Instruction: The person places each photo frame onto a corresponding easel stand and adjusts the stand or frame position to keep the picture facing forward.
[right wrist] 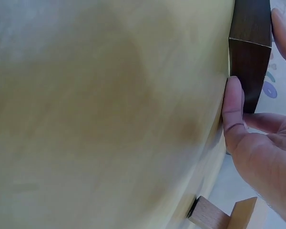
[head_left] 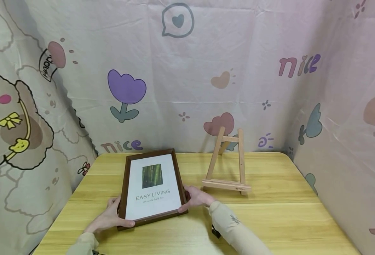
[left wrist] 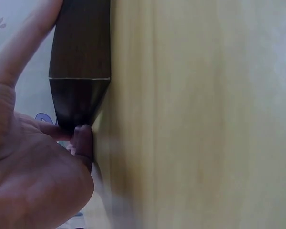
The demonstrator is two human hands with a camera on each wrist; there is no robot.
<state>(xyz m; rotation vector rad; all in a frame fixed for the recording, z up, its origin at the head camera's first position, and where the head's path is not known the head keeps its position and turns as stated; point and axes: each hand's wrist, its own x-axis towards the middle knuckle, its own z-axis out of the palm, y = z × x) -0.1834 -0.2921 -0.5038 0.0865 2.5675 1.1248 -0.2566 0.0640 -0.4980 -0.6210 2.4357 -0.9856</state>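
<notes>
Your left hand (head_left: 109,215) and right hand (head_left: 195,197) each have their grip clamped on the picture frame (head_left: 154,177), with the thumbs over its face at the two near corners and the fingers at its outer sides. The frame is face up at the left part of the surface (head_left: 280,223); whether its near edge is raised, you cannot clearly tell. To its right, the wooden easel (head_left: 226,185) stands near your right hand.

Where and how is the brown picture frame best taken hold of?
Best gripped, I'd judge, at both long side rails, close to the nearer corners, the left hand coming from the left, the right hand from the right. The picture frame is broad and faces up, but its thick, straight edges suit a pinch.
</notes>
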